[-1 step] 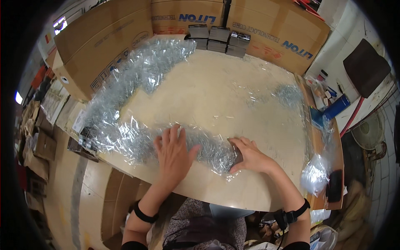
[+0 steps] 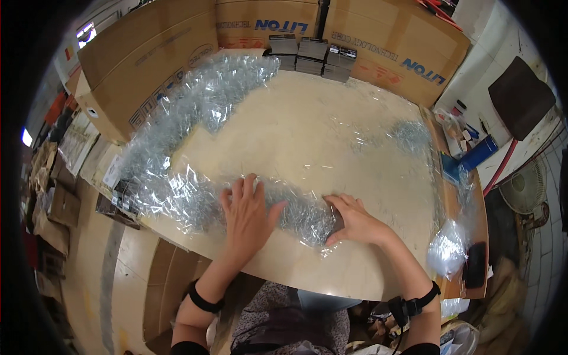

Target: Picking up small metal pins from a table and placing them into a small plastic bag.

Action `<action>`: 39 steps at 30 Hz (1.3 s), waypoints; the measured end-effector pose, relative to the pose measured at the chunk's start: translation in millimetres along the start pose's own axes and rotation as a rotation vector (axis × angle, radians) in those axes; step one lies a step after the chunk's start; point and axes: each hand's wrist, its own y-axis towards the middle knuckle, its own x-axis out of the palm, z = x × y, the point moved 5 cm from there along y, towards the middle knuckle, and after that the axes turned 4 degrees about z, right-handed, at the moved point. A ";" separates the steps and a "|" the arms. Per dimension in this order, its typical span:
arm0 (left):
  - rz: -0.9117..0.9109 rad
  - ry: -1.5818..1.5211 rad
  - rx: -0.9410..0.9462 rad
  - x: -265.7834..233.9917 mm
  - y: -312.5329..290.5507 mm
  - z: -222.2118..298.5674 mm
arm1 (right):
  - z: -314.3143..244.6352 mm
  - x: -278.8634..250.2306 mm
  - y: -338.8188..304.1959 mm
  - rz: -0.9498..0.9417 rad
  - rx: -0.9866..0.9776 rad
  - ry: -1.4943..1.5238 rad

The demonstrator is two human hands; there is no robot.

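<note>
A long, shiny row of loose clear plastic strands or slivers (image 2: 195, 204) lies along the near part of the table. My left hand (image 2: 245, 216) rests on the middle of this row, its fingers spread and the thumb out to the right. At the row's right end, my right hand (image 2: 358, 222) curves round with thumb and fingers bent in a C. Between them shows a dark flat-faced piece (image 2: 338, 222), mostly covered by the hand, and its kind is unclear. The row bends at the left and runs back as a thicker bank of the same plastic (image 2: 177, 112).
Dark stacked bundles (image 2: 310, 56) stand at the back before brown cardboard boxes (image 2: 390, 53). A small plastic heap (image 2: 409, 136) lies at the right, with scattered slivers nearby. Beyond the right edge are a blue cylinder (image 2: 478, 152), a clear bag (image 2: 448, 248) and a fan (image 2: 523, 186).
</note>
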 end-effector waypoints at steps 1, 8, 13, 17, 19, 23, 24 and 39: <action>-0.039 -0.013 0.014 6.1 5.0 -3.4 | -3.6 -0.7 4.3 -0.048 -0.003 0.004; -0.101 -0.252 0.149 15.4 13.1 3.4 | -17.9 -2.0 27.6 -0.094 -0.092 0.029; -0.097 -0.304 0.247 10.3 14.6 19.5 | -18.3 -0.7 32.3 -0.109 -0.160 0.308; -0.333 -0.365 0.241 18.4 12.7 22.9 | -22.7 -1.4 29.4 -0.105 -0.153 0.370; -0.341 -0.477 0.247 13.0 11.9 27.5 | -22.0 -1.6 26.7 -0.083 -0.186 0.325; -0.319 -0.565 0.333 0.3 2.1 36.8 | -20.7 0.8 21.9 -0.057 -0.269 0.228; -0.365 -0.519 0.326 3.2 -1.8 40.6 | -21.3 0.8 21.0 -0.055 -0.276 0.220; -0.521 -0.616 0.119 12.8 -19.8 58.1 | -29.2 15.6 -10.4 0.134 0.040 0.611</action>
